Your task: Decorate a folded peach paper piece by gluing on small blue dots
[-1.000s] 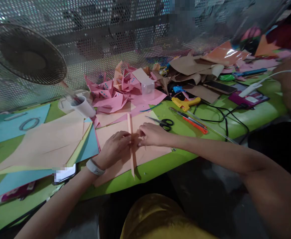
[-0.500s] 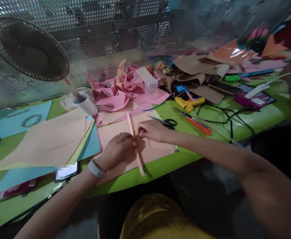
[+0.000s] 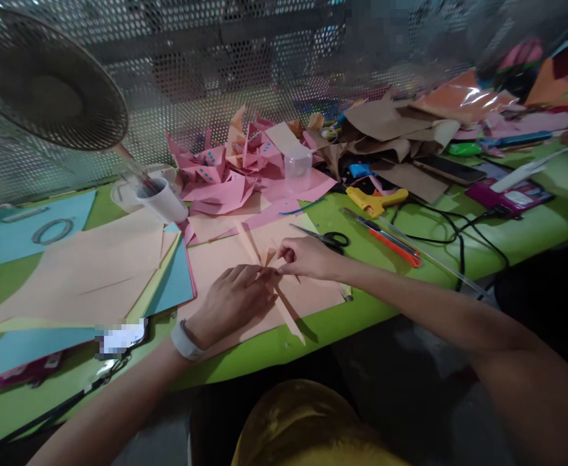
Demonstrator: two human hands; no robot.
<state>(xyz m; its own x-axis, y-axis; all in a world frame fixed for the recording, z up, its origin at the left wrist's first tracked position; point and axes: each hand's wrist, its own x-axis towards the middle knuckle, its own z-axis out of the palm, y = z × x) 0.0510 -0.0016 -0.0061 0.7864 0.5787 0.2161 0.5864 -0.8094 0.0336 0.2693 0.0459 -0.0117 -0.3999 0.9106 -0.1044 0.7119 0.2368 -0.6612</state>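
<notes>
A long, narrow folded strip of peach paper [image 3: 290,316] lies slantwise over a peach sheet [image 3: 320,292]. My left hand [image 3: 235,299], palm down, has its fingers closed on the strip near its middle. Close beside it, my right hand [image 3: 308,257] pinches the strip's middle between thumb and index finger. A small pointed paper fold [image 3: 268,256] stands up there; fingers partly hide how it joins the strip. Black-handled scissors [image 3: 336,241] rest just beyond my right hand.
An orange cutter [image 3: 395,247] and a yellow glue gun [image 3: 376,199] with cables lie to the right. Stacked paper sheets [image 3: 80,272], a white cup [image 3: 162,202] and a fan [image 3: 55,84] are on the left. Pink folded paper pieces [image 3: 226,188] pile at the back.
The strip has turned, its near end swinging right. A small fold now sticks up between my hands. My left hand lies flatter over the strip, and the view has shifted slightly.
</notes>
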